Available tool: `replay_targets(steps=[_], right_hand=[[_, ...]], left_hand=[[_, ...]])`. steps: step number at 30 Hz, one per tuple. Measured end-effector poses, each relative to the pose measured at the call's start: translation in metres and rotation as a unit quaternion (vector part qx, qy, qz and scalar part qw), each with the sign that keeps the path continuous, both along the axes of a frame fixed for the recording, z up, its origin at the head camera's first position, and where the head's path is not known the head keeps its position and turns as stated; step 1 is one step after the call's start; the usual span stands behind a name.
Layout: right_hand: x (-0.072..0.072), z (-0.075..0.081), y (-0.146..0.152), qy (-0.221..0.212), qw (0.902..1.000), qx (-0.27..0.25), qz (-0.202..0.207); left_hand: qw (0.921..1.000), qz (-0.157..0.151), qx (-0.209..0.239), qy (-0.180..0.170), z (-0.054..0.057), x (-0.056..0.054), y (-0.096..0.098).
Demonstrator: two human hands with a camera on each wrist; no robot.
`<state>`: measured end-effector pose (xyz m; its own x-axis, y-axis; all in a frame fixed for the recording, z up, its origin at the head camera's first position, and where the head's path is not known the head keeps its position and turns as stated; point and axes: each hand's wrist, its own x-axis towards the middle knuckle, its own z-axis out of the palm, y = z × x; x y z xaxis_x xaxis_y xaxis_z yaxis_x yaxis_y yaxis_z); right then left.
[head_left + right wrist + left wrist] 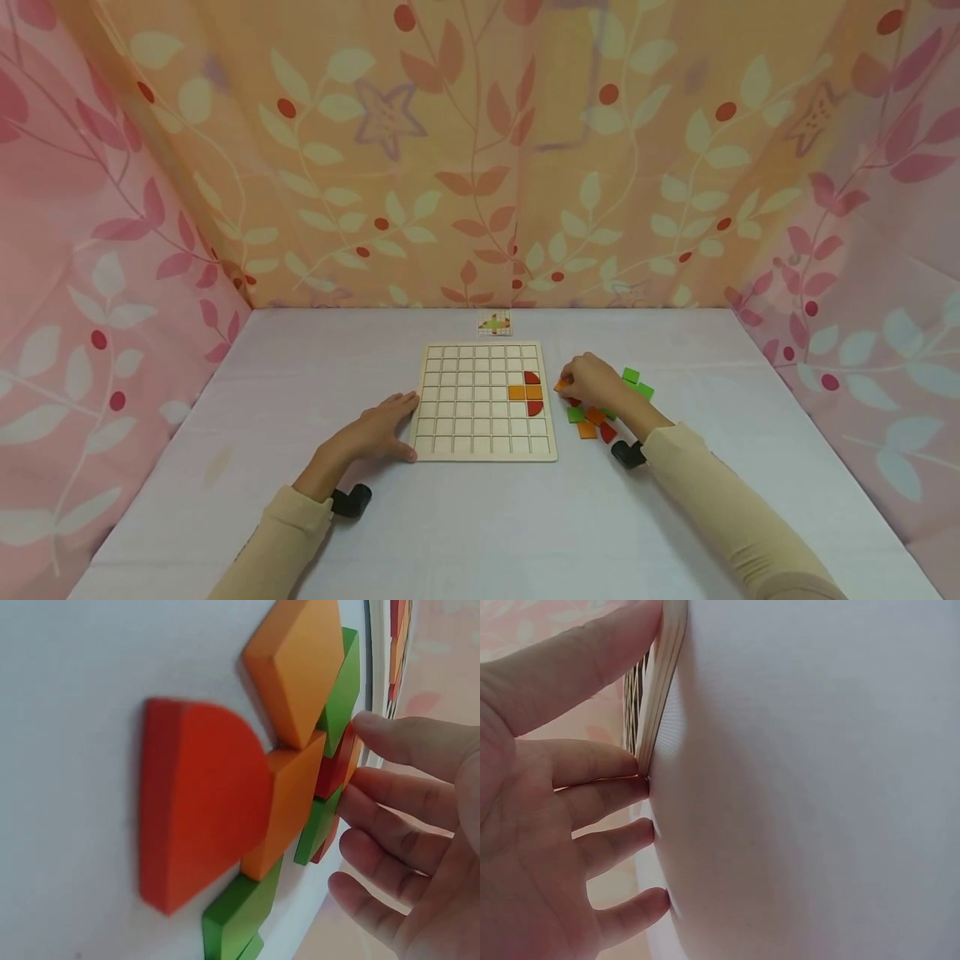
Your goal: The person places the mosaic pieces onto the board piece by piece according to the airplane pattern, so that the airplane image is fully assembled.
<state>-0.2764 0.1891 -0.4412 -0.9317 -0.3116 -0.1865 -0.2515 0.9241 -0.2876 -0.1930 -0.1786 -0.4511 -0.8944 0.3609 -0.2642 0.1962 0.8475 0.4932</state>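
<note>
My left hand (pixel 378 427) rests at the left edge of a wooden grid board (pixel 457 408), thumb at the near corner and fingertips along the side. On the board's right part lie two orange square tiles (pixel 517 392) side by side, with a red quarter-round tile (pixel 532 378) above the outer one and another red quarter-round (pixel 535 408) below it. Just right of the board, my right hand (pixel 592 382) pinches an orange tile (pixel 559 387) between thumb and fingers. Under and beside this hand is a loose pile with a red quarter-round (pixel 217 802), orange squares (pixel 587 430) and green tiles (pixel 632 375).
A small picture card (pixel 495 322) stands behind the board, near the back of the white-covered table (pixel 480 533). Patterned cloth (pixel 465 150) encloses the back and both sides. Each wrist wears a black camera (pixel 628 454).
</note>
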Motion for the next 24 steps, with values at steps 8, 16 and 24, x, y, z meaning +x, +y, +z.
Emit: replay_targets(steps=[8, 16, 24], right_hand=[[-0.0007, -0.0013, -0.0037, 0.016, 0.9998, 0.006, 0.003], [-0.0004, -0.0041, -0.0066, 0.015, 0.9999, 0.006, 0.0], [0.0006, -0.0043, -0.0029, 0.024, 0.9997, 0.008, 0.0]], left_hand=[[0.9999, -0.01, 0.005, 0.006, 0.004, 0.0008, 0.0002], [1.0, 0.006, -0.007, -0.001, -0.0004, 0.0004, -0.0004], [0.9999, 0.007, -0.01, 0.001, -0.003, -0.0008, 0.0003]])
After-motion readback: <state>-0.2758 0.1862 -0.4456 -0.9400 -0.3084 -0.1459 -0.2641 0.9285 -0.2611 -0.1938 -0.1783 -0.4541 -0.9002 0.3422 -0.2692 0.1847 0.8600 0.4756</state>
